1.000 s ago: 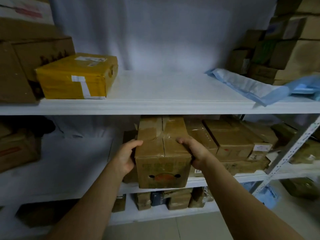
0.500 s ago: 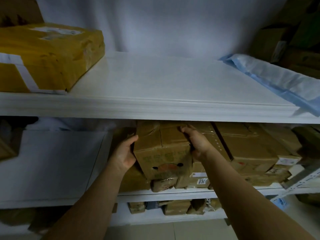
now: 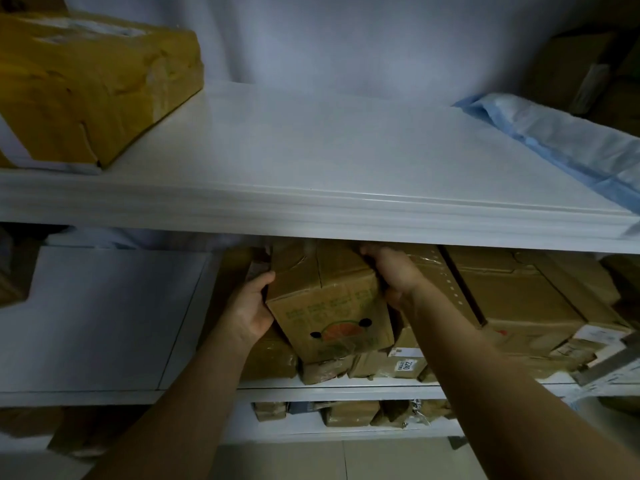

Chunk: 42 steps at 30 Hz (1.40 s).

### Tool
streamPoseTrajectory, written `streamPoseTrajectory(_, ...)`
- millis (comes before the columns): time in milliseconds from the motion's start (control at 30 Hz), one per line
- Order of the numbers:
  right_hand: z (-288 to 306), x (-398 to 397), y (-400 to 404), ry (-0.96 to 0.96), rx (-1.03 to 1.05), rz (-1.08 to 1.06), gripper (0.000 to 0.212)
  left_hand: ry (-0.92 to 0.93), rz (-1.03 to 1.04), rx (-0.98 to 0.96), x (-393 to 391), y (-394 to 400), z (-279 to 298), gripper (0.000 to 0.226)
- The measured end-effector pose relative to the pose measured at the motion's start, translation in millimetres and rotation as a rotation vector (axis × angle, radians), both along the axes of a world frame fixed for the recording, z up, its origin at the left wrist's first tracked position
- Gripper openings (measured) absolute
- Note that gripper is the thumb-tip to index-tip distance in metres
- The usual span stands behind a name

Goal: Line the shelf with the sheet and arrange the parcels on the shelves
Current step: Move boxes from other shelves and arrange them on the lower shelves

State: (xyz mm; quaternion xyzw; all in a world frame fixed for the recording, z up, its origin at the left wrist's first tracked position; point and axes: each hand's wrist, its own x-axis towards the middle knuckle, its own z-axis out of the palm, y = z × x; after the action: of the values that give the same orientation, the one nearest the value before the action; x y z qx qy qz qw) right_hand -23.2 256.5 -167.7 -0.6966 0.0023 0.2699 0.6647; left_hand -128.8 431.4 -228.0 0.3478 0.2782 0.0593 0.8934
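A brown cardboard parcel (image 3: pixel 329 306) with green print and an orange picture on its front sits tilted on the middle shelf (image 3: pixel 346 388), atop other brown parcels. My left hand (image 3: pixel 251 306) grips its left side and my right hand (image 3: pixel 391 271) grips its upper right edge. Its rear end is hidden under the upper shelf (image 3: pixel 311 209), which is covered by a white sheet (image 3: pixel 311 143). A yellow taped parcel (image 3: pixel 86 84) rests at the upper shelf's left end.
A blue-and-white plastic bag (image 3: pixel 571 140) lies at the upper shelf's right end, with brown boxes (image 3: pixel 588 74) behind it. Larger brown parcels (image 3: pixel 512 299) fill the middle shelf's right side. White sheet (image 3: pixel 97 313) covers its left part. Small parcels (image 3: pixel 349 412) sit on the bottom shelf.
The parcel has gone deeper onto the middle shelf and now tilts, with both hands still on it. The view has moved closer to the shelves.
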Motion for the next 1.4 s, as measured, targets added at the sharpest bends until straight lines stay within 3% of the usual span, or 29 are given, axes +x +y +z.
streamPoseTrajectory(100, -13, -2, -5, 0.020, 0.105, -0.025, 0.050, 0.003, 0.013, 0.061, 2, 2, 3, 0.025)
streamPoseTrajectory(167, -21, -2, -10, 0.056, 0.200, -0.060, 0.057, 0.003, 0.024, 0.145, 7, 3, 7, 0.033)
streamPoseTrajectory(300, -32, -4, -15, 0.038, 0.217, -0.066, 0.053, 0.011, 0.004, 0.288, 11, -2, 9, 0.030)
streamPoseTrajectory(467, -32, 1, -4, -0.088, 0.070, -0.079, 0.044, 0.086, 0.040, 0.326, 9, -16, 2, 0.030)
streamPoseTrajectory(867, -50, -8, -2, 0.024, 0.270, -0.164, 0.043, 0.103, 0.031, 0.478, 13, -9, 19, 0.051)
streamPoseTrajectory(1200, -61, -4, -7, -0.150, 0.064, -0.198, 0.043, 0.077, 0.001, 0.442, 16, -24, 13, 0.048)
streamPoseTrajectory(1267, -68, -4, -6, -0.208, 0.008, -0.210, 0.046, 0.102, -0.017, 0.557, 19, -18, 6, 0.045)
streamPoseTrajectory(1300, -69, -4, -6, -0.242, -0.018, -0.208, 0.045, 0.154, 0.018, 0.712, 19, -10, 1, 0.041)
streamPoseTrajectory(1400, -67, -2, -5, -0.370, -0.140, -0.171, 0.038, 0.651, 0.162, 1.216, 8, 33, -29, 0.058)
